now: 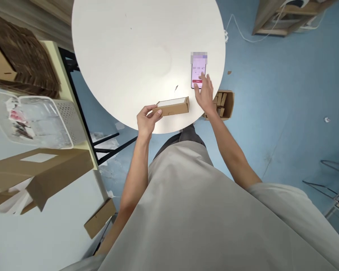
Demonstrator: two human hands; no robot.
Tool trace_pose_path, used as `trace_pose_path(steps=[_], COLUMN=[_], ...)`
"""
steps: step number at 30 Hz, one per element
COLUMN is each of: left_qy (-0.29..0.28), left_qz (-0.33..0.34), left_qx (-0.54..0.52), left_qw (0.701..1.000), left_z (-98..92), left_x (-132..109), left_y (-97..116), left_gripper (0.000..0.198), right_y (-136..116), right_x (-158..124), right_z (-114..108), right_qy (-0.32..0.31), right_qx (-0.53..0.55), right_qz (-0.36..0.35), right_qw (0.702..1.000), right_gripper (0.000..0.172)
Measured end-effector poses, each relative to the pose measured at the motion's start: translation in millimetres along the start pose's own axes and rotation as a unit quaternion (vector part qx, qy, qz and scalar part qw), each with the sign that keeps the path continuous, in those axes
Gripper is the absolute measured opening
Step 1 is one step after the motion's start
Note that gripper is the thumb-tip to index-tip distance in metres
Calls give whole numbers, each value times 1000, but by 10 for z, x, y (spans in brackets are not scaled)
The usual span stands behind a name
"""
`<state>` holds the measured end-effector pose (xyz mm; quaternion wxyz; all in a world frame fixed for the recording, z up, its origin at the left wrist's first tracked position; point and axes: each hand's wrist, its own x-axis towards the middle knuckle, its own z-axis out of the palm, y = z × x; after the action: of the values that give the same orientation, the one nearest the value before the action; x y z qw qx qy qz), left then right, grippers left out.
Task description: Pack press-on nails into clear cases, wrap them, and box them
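Observation:
A small flat cardboard box (pixel 173 106) with a white top lies near the front edge of the round white table (pixel 135 52). My left hand (pixel 147 119) grips the box's left end with thumb and fingers. A phone (pixel 198 71) with a lit pink screen lies on the table to the right. My right hand (pixel 205 92) is over the phone's lower end, fingers spread, fingertips touching the screen.
An open cardboard box (pixel 224 104) with small cartons stands on the blue floor under the table's right edge. At the left are a white plastic basket (pixel 62 116), folded cardboard (pixel 42 169) and corrugated sheets (pixel 22 56). A white cable (pixel 243 35) runs across the floor.

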<state>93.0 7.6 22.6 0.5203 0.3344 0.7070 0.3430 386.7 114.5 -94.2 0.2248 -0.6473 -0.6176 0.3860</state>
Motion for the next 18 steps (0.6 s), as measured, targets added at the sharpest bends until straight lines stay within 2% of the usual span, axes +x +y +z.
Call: trace_pose_path(steps=[4,7,10,14,18], left_qy=[-76,-134,-195,-275,-302], left_qz=[-5,18,33,47,67], left_qx=[-6,-15,-36,-28,-11], left_qw=[997,991,980,960,951], left_z=[395,706,1010,1395,1651], left_x=[-123,-254,-404,-589,-710], left_y=[-186,-335,-461,-586,-714], left_gripper=[51,39,32,32,43], right_y=[-191,-273,-277,-147,69], right_x=[-957,-1650,-2248,-2849,-3165], right_z=[-220,-399,-558,-714,-834], right_qy=[15,63,115,171,208], right_qx=[50,96,96,126,198], right_qz=[111,199,258,275,260], right_qw=[992,973,955,938,922], right_gripper=[88,83,78,81,89])
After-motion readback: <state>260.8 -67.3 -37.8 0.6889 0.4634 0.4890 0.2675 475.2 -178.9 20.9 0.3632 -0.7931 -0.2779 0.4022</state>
